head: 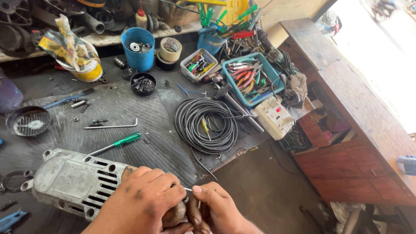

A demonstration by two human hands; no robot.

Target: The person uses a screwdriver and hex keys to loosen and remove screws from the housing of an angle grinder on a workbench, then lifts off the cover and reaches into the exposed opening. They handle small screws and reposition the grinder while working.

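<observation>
The grey motor housing lies on its side at the near left edge of the ribbed workbench mat, its open end pointing toward the person. The left hand is wrapped closed over that end, gripping the housing and a brownish rounded part there. The right hand is pinched shut, thumb and fingers together, on a thin wire that runs between the two hands. The wire looks fine enough to kink or snap if the pinch pulls sideways, and because the housing sits close to the mat's edge, a slackened grip could let it roll toward the floor. Loose screws and a green-handled screwdriver lie just behind it, so a sweep of the forearm could scatter them. The housing itself is dull cast metal, scuffed and dusty, with rows of vent slots and a flat cover plate on top. A black cable coil lies well apart to the right.
</observation>
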